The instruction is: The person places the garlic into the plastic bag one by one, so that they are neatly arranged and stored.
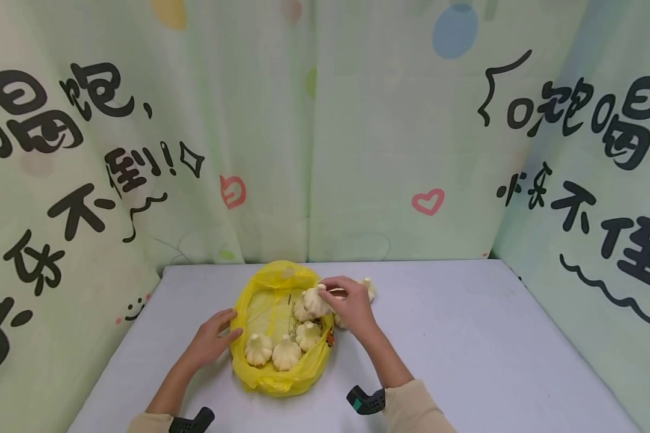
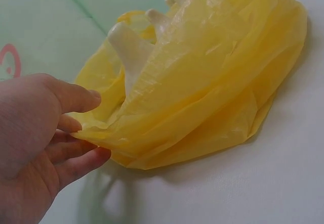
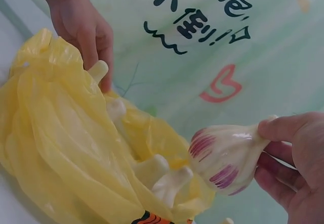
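My right hand (image 1: 352, 304) pinches a garlic bulb (image 3: 223, 158) by its stem, thumb on one side and fingers on the other. The bulb is cream with purple streaks and is held over the right side of a yellow plastic bag (image 1: 271, 382). Inside the opened bag sit several more garlic bulbs (image 1: 286, 353), along its near and right sides. At the bag's left rim, my left hand (image 1: 211, 340) holds the edge of the thin plastic with its fingers. Another garlic bulb (image 1: 369, 289) lies beyond my right hand, partly hidden by it.
The bag stands on a white table (image 1: 455, 349), whose far edge meets a pale green curtain (image 1: 368, 150) printed with black characters and hearts. More curtain hangs at both sides. A black wrist device (image 1: 366, 400) is strapped near my right sleeve.
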Tool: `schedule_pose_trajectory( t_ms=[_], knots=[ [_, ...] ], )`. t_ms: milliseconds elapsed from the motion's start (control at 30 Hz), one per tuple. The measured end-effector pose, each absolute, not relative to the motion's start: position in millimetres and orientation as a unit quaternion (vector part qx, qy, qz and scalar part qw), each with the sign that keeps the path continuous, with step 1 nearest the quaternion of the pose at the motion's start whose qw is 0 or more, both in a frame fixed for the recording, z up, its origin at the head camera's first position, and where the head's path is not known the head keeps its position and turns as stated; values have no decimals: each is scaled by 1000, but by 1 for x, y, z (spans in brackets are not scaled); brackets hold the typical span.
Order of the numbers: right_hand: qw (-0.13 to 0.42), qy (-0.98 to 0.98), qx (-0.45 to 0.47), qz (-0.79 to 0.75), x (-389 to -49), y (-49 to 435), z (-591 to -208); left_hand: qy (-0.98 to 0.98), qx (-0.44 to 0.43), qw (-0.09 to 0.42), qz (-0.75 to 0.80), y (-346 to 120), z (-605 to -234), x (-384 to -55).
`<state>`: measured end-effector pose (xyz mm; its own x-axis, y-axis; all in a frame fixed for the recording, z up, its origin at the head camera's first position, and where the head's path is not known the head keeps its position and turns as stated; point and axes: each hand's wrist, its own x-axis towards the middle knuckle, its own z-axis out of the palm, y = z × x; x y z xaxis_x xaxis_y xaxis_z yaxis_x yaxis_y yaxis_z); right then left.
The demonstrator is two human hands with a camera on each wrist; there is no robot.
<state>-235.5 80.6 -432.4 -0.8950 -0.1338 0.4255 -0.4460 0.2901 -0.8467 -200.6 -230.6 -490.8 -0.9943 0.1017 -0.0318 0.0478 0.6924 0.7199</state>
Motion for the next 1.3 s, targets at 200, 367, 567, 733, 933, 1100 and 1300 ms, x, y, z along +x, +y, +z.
schedule_pose_trajectory(
  t_ms=[200,367,567,733,933,1100,1300],
  knots=[
    [131,-789,196,568,-236,71,-434,920,39,33,390,-231,-492,-201],
    [117,-797,195,559,-235,66,-436,916,47,33,398,-232,-493,-203],
    [105,-800,201,555,-235,60,-438,915,48,35,399,-233,-495,-204],
    [109,-800,208,553,-234,54,-439,917,45,35,394,-232,-495,-204],
    [87,-808,200,548,-235,48,-441,916,44,36,397,-232,-495,-203],
    [81,-813,202,541,-235,44,-444,916,43,37,396,-233,-495,-204],
    [73,-809,213,543,-236,40,-448,916,42,36,398,-233,-495,-203]
  ],
)
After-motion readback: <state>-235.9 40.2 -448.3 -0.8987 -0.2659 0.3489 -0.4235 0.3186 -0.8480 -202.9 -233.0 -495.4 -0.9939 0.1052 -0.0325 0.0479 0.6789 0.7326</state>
